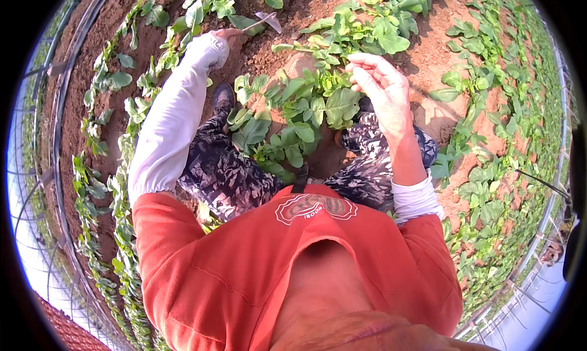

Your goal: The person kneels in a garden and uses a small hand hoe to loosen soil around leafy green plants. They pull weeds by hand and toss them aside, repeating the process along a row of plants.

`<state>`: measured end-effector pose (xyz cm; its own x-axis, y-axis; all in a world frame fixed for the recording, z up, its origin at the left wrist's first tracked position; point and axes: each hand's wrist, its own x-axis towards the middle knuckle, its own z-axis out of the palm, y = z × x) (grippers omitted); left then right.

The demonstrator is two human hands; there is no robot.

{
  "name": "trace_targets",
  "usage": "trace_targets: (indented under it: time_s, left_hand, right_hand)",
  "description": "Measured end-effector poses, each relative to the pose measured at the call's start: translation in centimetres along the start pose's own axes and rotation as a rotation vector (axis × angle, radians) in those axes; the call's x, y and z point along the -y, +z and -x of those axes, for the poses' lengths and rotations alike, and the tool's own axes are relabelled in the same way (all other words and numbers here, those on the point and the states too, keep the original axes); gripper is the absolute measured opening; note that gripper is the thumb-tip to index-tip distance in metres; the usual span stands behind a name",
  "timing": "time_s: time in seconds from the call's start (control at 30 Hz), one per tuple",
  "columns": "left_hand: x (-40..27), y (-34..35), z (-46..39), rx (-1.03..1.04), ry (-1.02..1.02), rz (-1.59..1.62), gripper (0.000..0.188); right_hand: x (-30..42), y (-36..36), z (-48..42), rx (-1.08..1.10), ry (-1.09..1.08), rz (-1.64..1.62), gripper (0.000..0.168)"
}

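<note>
At the upper left, my left hand (227, 34) is closed around the thin handle of a small hand hoe (270, 21). The hoe's pale, flat, roughly triangular head is over brown soil beside leafy plants. My right hand (380, 83) is at the edge of a row of green leafy plants (298, 108), its thumb and fingers curled close to the leaves. Whether a bit of leaf is between those fingertips cannot be made out. The row runs from between my legs up to the top of the view.
My shoe (224, 96) rests on soil left of the middle plants. More leafy rows (477, 85) grow on the right and others (121, 204) on the left. Metal pipes (57, 117) curve along the left rim, and a dark thin rod (543, 183) lies near the right rim.
</note>
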<state>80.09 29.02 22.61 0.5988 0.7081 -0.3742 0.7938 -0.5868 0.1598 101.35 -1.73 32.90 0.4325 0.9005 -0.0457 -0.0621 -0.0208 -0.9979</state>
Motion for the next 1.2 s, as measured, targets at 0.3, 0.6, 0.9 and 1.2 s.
trace_targets:
  time_s: [0.3, 0.6, 0.9, 1.2]
  left_hand:
    - [-5.3, -0.6, 5.9, -0.301, 0.161, 0.433, 0.034]
    - [-7.4, 2.9, 6.5, -0.156, 0.029, 1.359, 0.047]
    - [-8.4, 1.7, 6.4, -0.211, -0.03, 1.681, 0.055]
    - [-9.0, -0.9, 7.1, -0.28, -0.037, 1.67, 0.055]
  right_hand:
    - [0.3, -5.8, -0.1, -0.315, -0.186, -0.149, 0.023]
    - [-0.1, -9.0, 0.0, -0.303, -0.074, -0.229, 0.024]
    - [5.5, -2.6, -0.4, 0.023, -0.003, -0.148, 0.022]
    - [1.5, 3.3, -2.8, 0.358, -0.336, 1.026, 0.033]
